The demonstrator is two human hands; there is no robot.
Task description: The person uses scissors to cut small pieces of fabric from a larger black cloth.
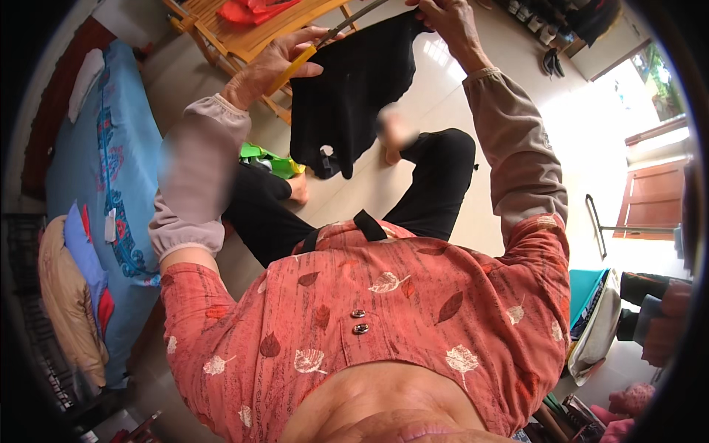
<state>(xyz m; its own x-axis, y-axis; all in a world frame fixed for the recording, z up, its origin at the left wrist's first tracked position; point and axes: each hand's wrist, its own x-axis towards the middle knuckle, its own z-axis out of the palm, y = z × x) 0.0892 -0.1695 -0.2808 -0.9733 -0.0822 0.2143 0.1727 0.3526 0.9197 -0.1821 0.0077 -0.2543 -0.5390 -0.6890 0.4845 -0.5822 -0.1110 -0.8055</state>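
My left hand (285,61) is raised in front of me, gripping a tool by its yellow handle (291,71). From the handle a thin, slightly curved grey metal part (354,17) runs up past the picture's top edge. High on the right, my right hand (448,22) pinches the upper corner of a piece of black fabric (357,83). The fabric hangs between my two hands, its left edge close to my left fingers; whether they touch it I cannot tell. Near its lower end, a small opening lets the pale floor show through.
A slatted wooden chair (243,33) with a red item (255,8) stands ahead. At left is a bed with a blue cover (133,216) and folded bedding (72,299). A green and yellow bag (271,160) lies by my foot. Shoes (553,63) sit far right.
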